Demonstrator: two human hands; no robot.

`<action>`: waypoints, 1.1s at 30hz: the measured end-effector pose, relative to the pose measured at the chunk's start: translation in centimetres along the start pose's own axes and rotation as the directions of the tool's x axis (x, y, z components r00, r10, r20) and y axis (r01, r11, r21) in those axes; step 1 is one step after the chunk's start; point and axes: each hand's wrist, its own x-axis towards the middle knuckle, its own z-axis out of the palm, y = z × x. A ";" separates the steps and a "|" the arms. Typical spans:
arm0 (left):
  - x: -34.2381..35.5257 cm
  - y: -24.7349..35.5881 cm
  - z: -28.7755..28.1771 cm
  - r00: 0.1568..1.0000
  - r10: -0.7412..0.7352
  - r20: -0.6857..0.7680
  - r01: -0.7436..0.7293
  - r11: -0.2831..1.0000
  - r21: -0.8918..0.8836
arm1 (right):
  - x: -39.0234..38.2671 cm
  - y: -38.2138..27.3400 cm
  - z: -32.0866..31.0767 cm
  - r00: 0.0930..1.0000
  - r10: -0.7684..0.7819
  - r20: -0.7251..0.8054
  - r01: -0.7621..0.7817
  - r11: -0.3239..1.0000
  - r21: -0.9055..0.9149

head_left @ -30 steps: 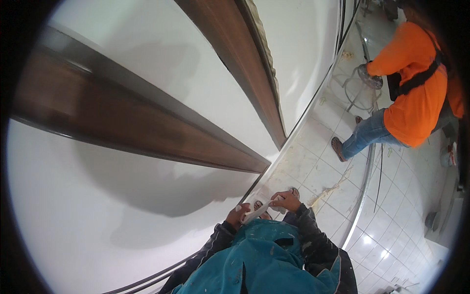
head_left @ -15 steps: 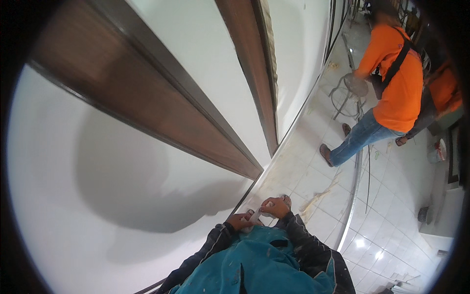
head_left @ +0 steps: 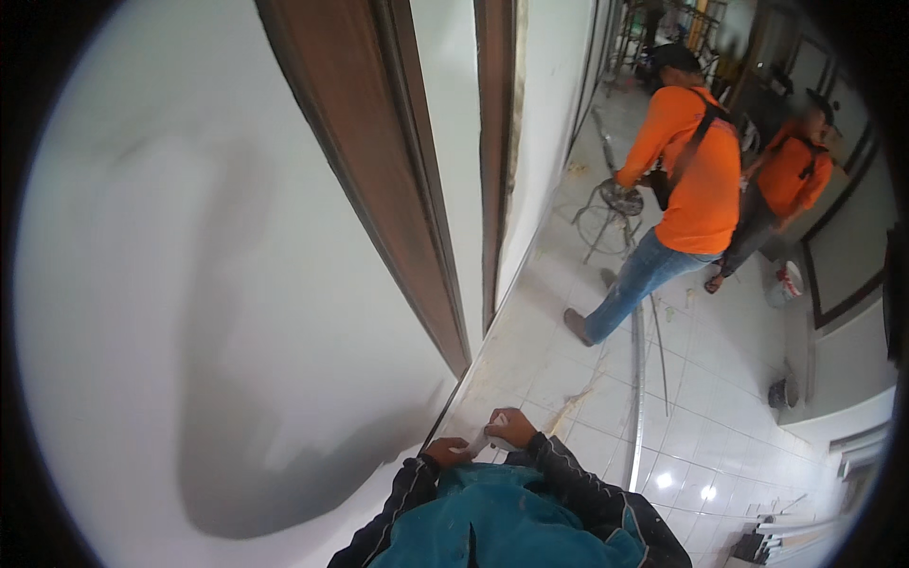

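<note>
My left hand [head_left: 448,452] and my right hand [head_left: 511,427] are low in the head view, just above my teal garment [head_left: 492,525], both closed on a small, crumpled white strip [head_left: 479,441] that runs between them. The strip's material is too small to tell. The white wall [head_left: 256,360] beside me on the left carries my shadow.
Brown wooden frames [head_left: 365,170] line the wall. Ahead right, a co-worker [head_left: 696,170] in orange grips a round stool [head_left: 620,199]; another person [head_left: 791,175] stands behind. A long metal strip [head_left: 637,398] lies on the tiles, with buckets [head_left: 784,282] and stacked lengths [head_left: 786,530] at the right.
My view has swung along the corridor, bringing the second person into fuller sight. The co-worker appears higher and further left in the picture. My hands stay together on the white strip.
</note>
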 end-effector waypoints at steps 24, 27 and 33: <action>-1.7 -5.2 6.9 0.987 0.149 0.063 -0.136 0.974 -0.181 | -10.5 1.8 -2.7 0.981 0.181 -0.077 0.113 -0.200 0.973; -0.2 -3.8 8.0 0.975 0.221 0.014 -0.185 0.847 -0.499 | -10.6 1.2 -1.9 0.996 0.094 0.003 0.007 -0.106 0.994; -1.3 8.5 12.3 0.870 0.483 0.104 -0.406 0.819 -0.404 | -13.2 0.9 -1.9 0.999 0.032 0.034 -0.037 0.110 0.993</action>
